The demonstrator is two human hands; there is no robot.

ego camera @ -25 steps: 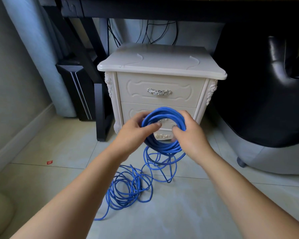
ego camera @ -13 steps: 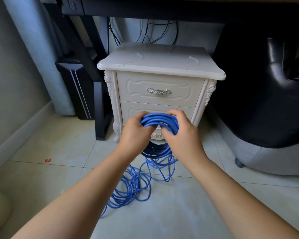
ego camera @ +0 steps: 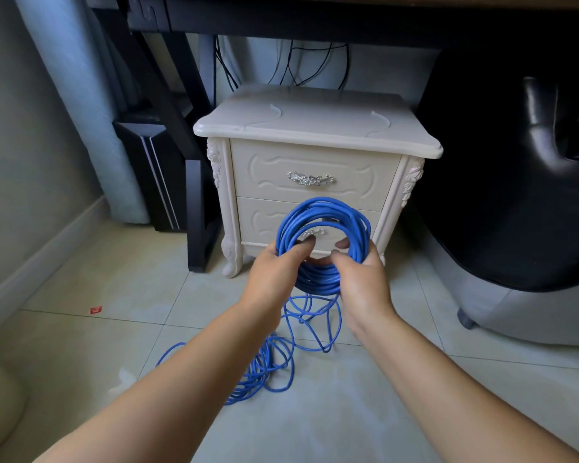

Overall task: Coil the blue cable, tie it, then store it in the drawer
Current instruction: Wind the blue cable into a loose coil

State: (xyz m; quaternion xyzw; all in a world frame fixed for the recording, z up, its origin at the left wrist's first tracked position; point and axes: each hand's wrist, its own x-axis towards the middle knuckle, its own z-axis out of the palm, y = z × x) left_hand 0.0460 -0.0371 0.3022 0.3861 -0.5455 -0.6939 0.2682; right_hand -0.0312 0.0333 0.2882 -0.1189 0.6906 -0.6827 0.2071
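Blue cable (ego camera: 321,225), one item, part coiled and part loose.

Nearest the viewer, below the grip: the uncoiled remainder (ego camera: 264,365) lies in slack tangled loops on the tile floor (ego camera: 348,412), between the two forearms. Strands rise from it to the underside of the bundle, so this length has yet to be wound in.

At the grip: a round coil of many turns, held upright in the air with its opening facing the viewer. Left hand (ego camera: 274,279) is closed on the lower left arc, thumb through the opening and fingers behind. Right hand (ego camera: 361,282) is closed on the lower right arc, fingertips curling into the opening. Both hands clamp the low side, probably to keep the turns stacked together while the top stays free to take the next loop.

Just behind the grip: white nightstand (ego camera: 315,128) with two drawers. The lower drawer (ego camera: 258,218) sits directly behind the coil, its handle seen through the opening. The upper drawer (ego camera: 315,172) is above the grip, with a silver handle (ego camera: 311,178). Both are shut; storage not begun.

Far left of the grip: a small red scrap (ego camera: 96,309) on the floor. Far right: a black chair (ego camera: 515,178).

Status, as judged: coiling well along, not finished; no tie visible on the bundle.
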